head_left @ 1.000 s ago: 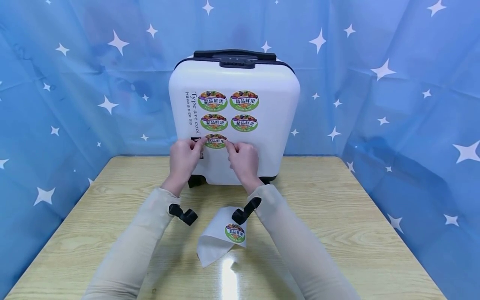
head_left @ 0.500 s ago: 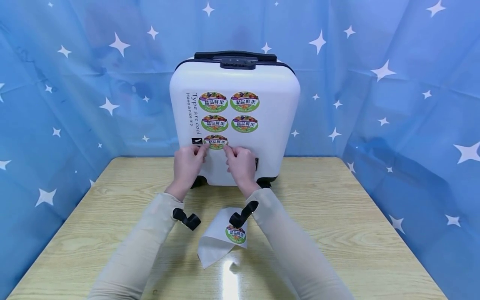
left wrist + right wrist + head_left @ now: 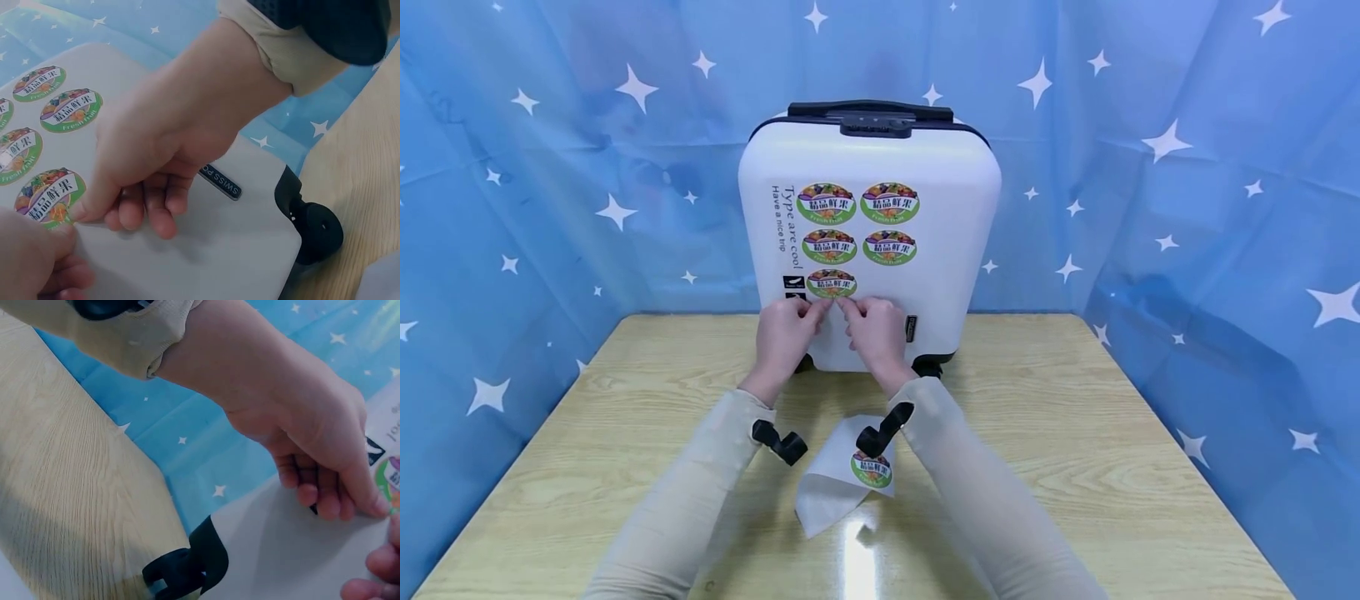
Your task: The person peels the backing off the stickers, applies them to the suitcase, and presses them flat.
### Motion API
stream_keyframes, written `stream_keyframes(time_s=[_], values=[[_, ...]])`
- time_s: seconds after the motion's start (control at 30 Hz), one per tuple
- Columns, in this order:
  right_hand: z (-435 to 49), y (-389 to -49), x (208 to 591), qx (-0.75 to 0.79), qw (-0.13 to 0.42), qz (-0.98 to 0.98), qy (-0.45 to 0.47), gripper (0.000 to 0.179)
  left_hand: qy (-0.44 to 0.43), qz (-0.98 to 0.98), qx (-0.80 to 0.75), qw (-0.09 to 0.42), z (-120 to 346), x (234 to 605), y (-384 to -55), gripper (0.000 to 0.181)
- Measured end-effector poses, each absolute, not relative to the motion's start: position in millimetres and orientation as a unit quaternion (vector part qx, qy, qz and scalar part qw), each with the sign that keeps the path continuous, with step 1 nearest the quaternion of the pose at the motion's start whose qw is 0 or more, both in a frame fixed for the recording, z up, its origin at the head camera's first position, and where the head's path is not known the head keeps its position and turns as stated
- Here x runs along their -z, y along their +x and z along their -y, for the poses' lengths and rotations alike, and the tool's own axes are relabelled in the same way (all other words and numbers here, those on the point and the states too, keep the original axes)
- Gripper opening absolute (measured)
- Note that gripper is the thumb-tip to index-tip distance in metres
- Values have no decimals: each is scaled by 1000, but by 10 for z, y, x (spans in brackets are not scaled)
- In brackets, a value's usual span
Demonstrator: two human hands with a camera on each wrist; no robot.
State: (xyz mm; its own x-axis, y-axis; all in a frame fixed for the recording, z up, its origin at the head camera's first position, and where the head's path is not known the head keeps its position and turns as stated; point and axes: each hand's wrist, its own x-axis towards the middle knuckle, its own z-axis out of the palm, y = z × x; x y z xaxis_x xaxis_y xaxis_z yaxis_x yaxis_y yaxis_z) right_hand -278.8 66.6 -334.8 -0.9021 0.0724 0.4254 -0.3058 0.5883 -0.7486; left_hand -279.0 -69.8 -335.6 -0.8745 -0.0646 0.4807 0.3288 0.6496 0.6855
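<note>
A white suitcase (image 3: 940, 267) stands upright, its front bearing several oval "Fresh fruit" stickers. The lowest sticker (image 3: 831, 282) lies flat in the left column. At its bottom edge, the thumb of my left hand (image 3: 784, 337) presses on it. My right hand (image 3: 878, 333) presses there as well, thumb close to the other thumb. In the left wrist view, both thumbtips meet the green lower border, while the other fingers are loosely bent. A curled white backing sheet (image 3: 838, 467) with one sticker (image 3: 871, 469) rests on the table, below the hands.
Under the suitcase is a wood-grain table (image 3: 1060, 450). A blue curtain (image 3: 1150, 208) with white stars surrounds its back and sides. The suitcase has a black top handle (image 3: 868, 108) and dark wheels (image 3: 178, 572) at its lower corners.
From the sticker's left and right sides, both hands have slid down and inward to its bottom edge, thumbs now nearly together. The suitcase and backing sheet have stayed in place.
</note>
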Motion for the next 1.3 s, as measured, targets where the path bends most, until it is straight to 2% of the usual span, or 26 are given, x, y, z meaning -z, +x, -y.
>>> stream_keyframes(time_s=[0.37, 0.8, 1.03, 1.17, 1.3], values=[[-719, -2787, 3354, -492, 203, 845, 45, 38, -66, 870, 420, 250, 785, 3336, -2815, 44], [-745, -2779, 3344, -545, 227, 806, 42, 39, -46, 856, 449, 253, 852, 3302, -2801, 44], [-602, -2770, 3186, -491, 234, 835, 78, 52, -82, 882, 393, 246, 697, 3259, -2761, 45], [-561, -2770, 3088, -473, 224, 850, 63, 53, -75, 893, 377, 235, 647, 3225, -2777, 41], [-572, -2784, 3053, -482, 214, 848, 55, 51, -63, 895, 372, 236, 653, 3191, -2783, 46]])
